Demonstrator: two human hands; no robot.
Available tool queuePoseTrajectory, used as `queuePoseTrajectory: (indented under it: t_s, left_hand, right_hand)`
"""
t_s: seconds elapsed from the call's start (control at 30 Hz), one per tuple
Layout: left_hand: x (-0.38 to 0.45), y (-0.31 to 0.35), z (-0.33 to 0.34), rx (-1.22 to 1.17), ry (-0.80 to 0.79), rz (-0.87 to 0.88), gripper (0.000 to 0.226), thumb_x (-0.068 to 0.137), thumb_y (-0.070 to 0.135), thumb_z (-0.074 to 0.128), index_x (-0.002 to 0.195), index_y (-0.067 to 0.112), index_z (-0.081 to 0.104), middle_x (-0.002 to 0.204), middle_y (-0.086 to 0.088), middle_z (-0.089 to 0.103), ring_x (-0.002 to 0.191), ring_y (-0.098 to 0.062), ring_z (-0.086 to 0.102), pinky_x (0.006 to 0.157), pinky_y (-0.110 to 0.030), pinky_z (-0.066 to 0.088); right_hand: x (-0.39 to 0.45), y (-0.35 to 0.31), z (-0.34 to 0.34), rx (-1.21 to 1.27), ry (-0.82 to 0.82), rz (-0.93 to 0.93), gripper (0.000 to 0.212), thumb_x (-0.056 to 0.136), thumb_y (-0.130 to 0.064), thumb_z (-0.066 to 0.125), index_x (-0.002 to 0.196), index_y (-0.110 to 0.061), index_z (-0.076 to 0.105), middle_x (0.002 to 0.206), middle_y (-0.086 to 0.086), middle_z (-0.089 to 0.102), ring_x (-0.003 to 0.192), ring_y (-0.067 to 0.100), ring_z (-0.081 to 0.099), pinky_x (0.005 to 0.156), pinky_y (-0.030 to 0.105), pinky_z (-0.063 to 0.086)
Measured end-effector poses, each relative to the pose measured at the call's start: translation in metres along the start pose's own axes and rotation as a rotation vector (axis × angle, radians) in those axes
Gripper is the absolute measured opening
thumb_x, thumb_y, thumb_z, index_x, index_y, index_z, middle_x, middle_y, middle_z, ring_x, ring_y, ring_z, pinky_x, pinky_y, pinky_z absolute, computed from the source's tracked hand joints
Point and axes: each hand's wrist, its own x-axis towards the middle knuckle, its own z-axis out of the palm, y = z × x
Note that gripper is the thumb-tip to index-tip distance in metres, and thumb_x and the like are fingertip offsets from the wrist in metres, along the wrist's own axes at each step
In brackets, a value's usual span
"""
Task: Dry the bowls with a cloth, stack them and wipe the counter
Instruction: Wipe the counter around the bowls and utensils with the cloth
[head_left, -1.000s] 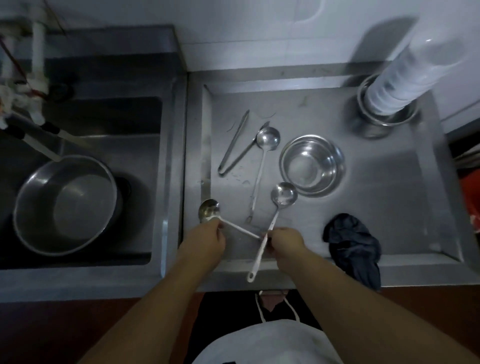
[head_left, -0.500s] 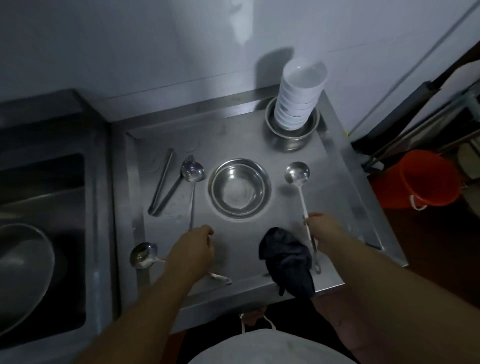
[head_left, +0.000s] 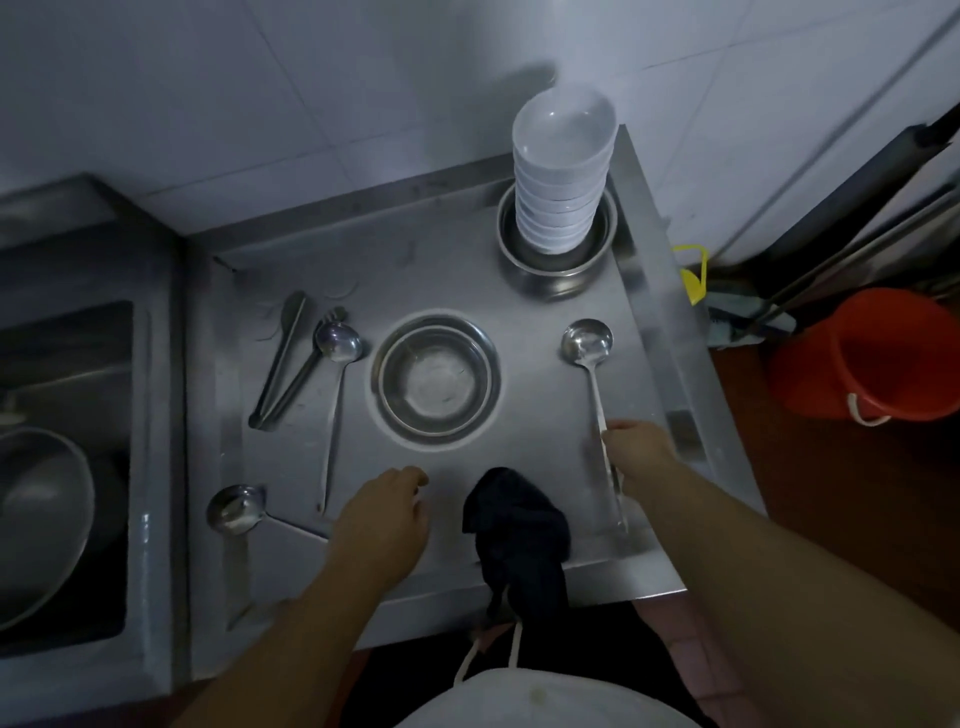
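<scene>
A steel bowl (head_left: 436, 379) sits upright in the middle of the steel counter (head_left: 441, 270). At the back right, several white bowls (head_left: 563, 171) are stacked inside another steel bowl (head_left: 558, 262). A dark cloth (head_left: 514, 525) lies crumpled at the counter's front edge and hangs over it. My right hand (head_left: 639, 452) grips the handle of a ladle (head_left: 587, 340), which lies to the right of the middle bowl. My left hand (head_left: 384, 519) hovers left of the cloth with loosely curled fingers and holds nothing I can see. The handle of another ladle (head_left: 234, 509) runs under it.
Tongs (head_left: 278, 364) and a third ladle (head_left: 337, 343) lie on the counter's left part. A sink on the left holds a large steel basin (head_left: 36, 519). An orange bucket (head_left: 872, 353) and mop handles stand on the floor to the right.
My right hand carried its ladle from the front middle to the right of the steel bowl. My left hand set its ladle down at the front left and drifted towards the cloth.
</scene>
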Motion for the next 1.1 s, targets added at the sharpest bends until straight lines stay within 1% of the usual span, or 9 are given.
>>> queuePoseTrajectory:
  t_s: [0.17,0.27,0.37,0.43,0.6,0.8,0.9,1.0,1.1]
  left_hand:
    - [-0.001,-0.003,0.0,-0.007,-0.016,-0.06,0.035,0.104,0.026,0.053,0.138,0.023,0.06,0.128,0.0,0.066,0.113,-0.02,0.063,0.093,-0.035,0.052]
    - [-0.003,-0.004,0.002,-0.009,-0.006,-0.072,0.034,0.103,0.024,0.055,0.136,0.023,0.062,0.125,0.0,0.067,0.109,-0.02,0.064,0.09,-0.034,0.05]
    - [-0.006,-0.005,0.004,-0.012,-0.012,-0.076,0.033,0.103,0.025,0.055,0.136,0.023,0.062,0.124,0.0,0.067,0.107,-0.019,0.064,0.089,-0.034,0.05]
    - [-0.008,-0.006,0.005,-0.018,-0.015,-0.079,0.033,0.102,0.024,0.056,0.135,0.023,0.063,0.123,0.0,0.068,0.106,-0.02,0.065,0.089,-0.035,0.052]
    - [-0.015,-0.013,0.002,-0.053,-0.012,-0.093,0.033,0.101,0.023,0.056,0.133,0.024,0.063,0.123,0.0,0.068,0.106,-0.021,0.065,0.092,-0.04,0.055]
    - [-0.022,-0.035,-0.002,-0.085,-0.015,-0.122,0.033,0.101,0.024,0.056,0.134,0.025,0.063,0.124,0.001,0.068,0.106,-0.019,0.066,0.091,-0.038,0.055]
    - [-0.022,-0.051,-0.006,-0.092,-0.019,-0.133,0.034,0.101,0.023,0.055,0.133,0.026,0.063,0.125,0.0,0.068,0.109,-0.022,0.066,0.093,-0.04,0.055]
    - [-0.021,-0.074,-0.011,-0.11,-0.018,-0.136,0.034,0.101,0.022,0.055,0.134,0.025,0.063,0.126,0.0,0.068,0.112,-0.023,0.066,0.096,-0.042,0.055]
    - [-0.024,-0.104,-0.016,-0.134,-0.015,-0.12,0.034,0.101,0.021,0.056,0.133,0.024,0.064,0.126,-0.001,0.069,0.109,-0.022,0.067,0.095,-0.041,0.056]
  right_hand:
    - [0.006,-0.003,0.008,0.0,-0.014,-0.005,0.027,0.088,0.011,0.063,0.107,0.0,0.079,0.092,0.021,0.074,0.087,0.035,0.071,0.089,0.055,0.062]
    - [0.007,-0.003,0.01,-0.048,-0.009,-0.04,0.024,0.09,0.009,0.061,0.104,0.0,0.079,0.096,0.023,0.075,0.091,0.036,0.072,0.09,0.051,0.061]
    - [0.005,-0.004,0.011,-0.194,0.055,-0.082,0.019,0.092,-0.002,0.062,0.103,-0.006,0.077,0.091,0.013,0.072,0.084,0.028,0.066,0.075,0.033,0.052]
    - [0.005,-0.002,0.012,-0.237,0.068,-0.088,0.017,0.093,-0.006,0.063,0.102,-0.009,0.076,0.09,0.01,0.071,0.081,0.027,0.064,0.073,0.03,0.048]
    - [0.004,0.002,0.016,-0.286,0.12,-0.087,0.017,0.093,-0.007,0.063,0.104,-0.01,0.076,0.104,0.016,0.076,0.096,0.035,0.07,0.088,0.037,0.057]
    - [-0.006,-0.005,0.019,-0.346,0.162,-0.093,0.021,0.094,-0.007,0.058,0.104,-0.007,0.077,0.103,0.024,0.077,0.095,0.042,0.075,0.09,0.049,0.062]
    - [-0.018,-0.014,0.02,-0.394,0.221,-0.121,0.023,0.095,-0.007,0.057,0.11,-0.008,0.074,0.113,0.024,0.075,0.104,0.041,0.073,0.094,0.046,0.06]
    - [-0.036,-0.023,0.035,-0.513,0.251,-0.2,0.025,0.099,-0.011,0.057,0.121,-0.009,0.068,0.129,0.022,0.068,0.12,0.041,0.064,0.101,0.042,0.052]
    - [-0.064,-0.023,0.073,-0.577,0.186,-0.305,0.026,0.102,-0.015,0.053,0.124,-0.011,0.065,0.127,0.019,0.065,0.117,0.04,0.062,0.095,0.039,0.051]
